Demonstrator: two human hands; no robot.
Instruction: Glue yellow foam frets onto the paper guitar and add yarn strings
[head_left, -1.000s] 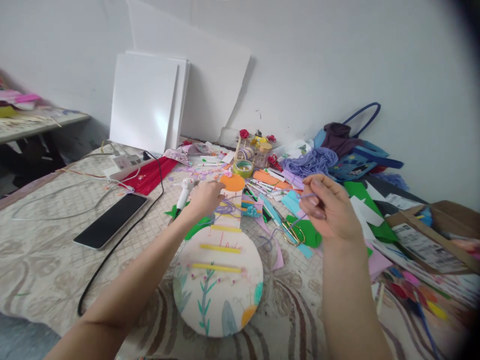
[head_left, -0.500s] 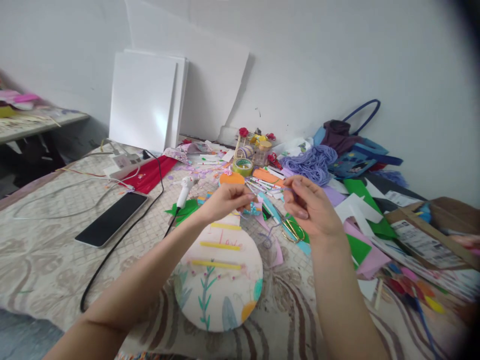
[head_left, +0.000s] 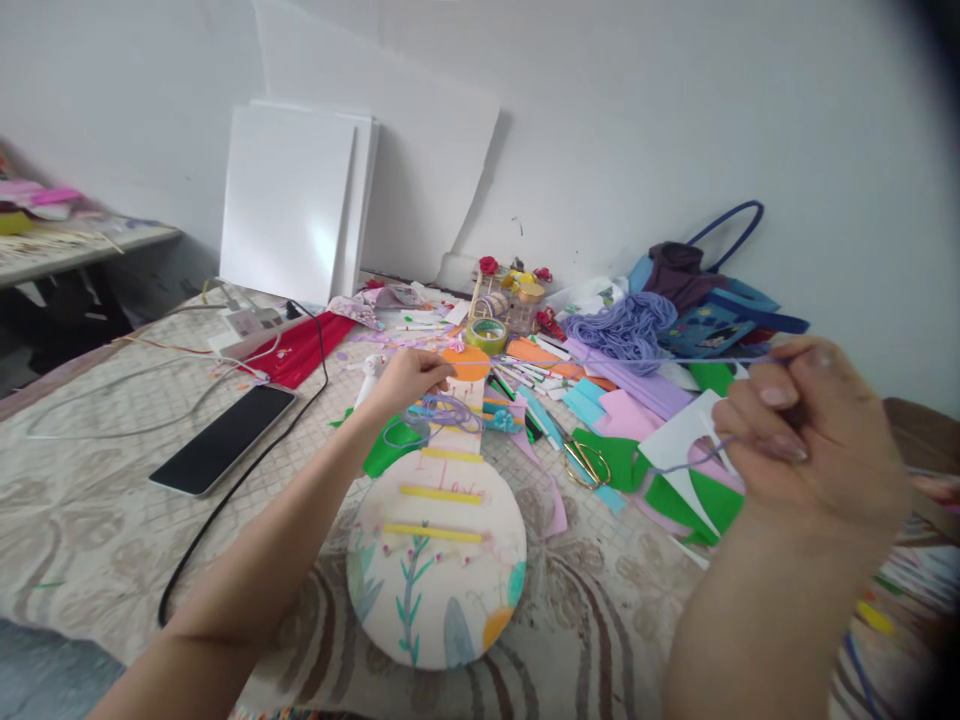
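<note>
Left hand (head_left: 405, 382) pinched on the far neck of the guitar-shaped craft board (head_left: 439, 540), pinning purple yarn (head_left: 439, 410) against it, likely to anchor the loops. Right hand (head_left: 814, 440) closed on the strand, raised near right, apparently for tension. Hands well apart. Board flat on the patterned cloth (head_left: 112, 520), long axis near to far, neck pointing far toward the tape roll (head_left: 487, 335). Scissors (head_left: 586, 462) just right.

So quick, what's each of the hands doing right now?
Left hand: closed, pinching the purple yarn against the guitar-shaped board.
Right hand: closed on the yarn, raised off to the right.
</note>
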